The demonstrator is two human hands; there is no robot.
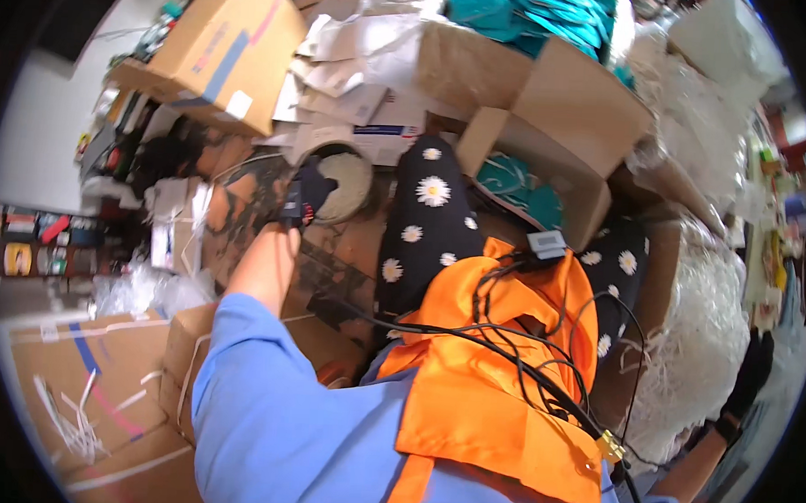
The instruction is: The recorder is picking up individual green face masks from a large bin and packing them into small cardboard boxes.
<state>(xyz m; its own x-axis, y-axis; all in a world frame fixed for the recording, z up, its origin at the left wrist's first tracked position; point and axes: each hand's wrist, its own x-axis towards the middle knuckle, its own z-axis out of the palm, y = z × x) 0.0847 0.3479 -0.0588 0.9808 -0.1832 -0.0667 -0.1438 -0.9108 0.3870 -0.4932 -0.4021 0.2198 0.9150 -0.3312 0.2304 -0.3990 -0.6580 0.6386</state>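
My left hand (307, 195), in a black glove, reaches forward on a bare forearm and rests against the edge of a round white coil (349, 184) lying on the dark stained floor. Its fingers are too blurred to tell whether they grip. My right hand (750, 373), also in a black glove, hangs low at the far right beside a heap of white plastic strapping (701, 336). Nothing shows in it. My blue sleeve, orange vest (492, 381) with black cables and daisy-print trousers (422, 225) fill the middle.
An open cardboard box (552, 123) with teal cloth stands ahead. A closed carton (227, 51) sits upper left beside loose white papers. Flat cartons (82, 390) with strap offcuts lie lower left. Shelves with small items line the left wall.
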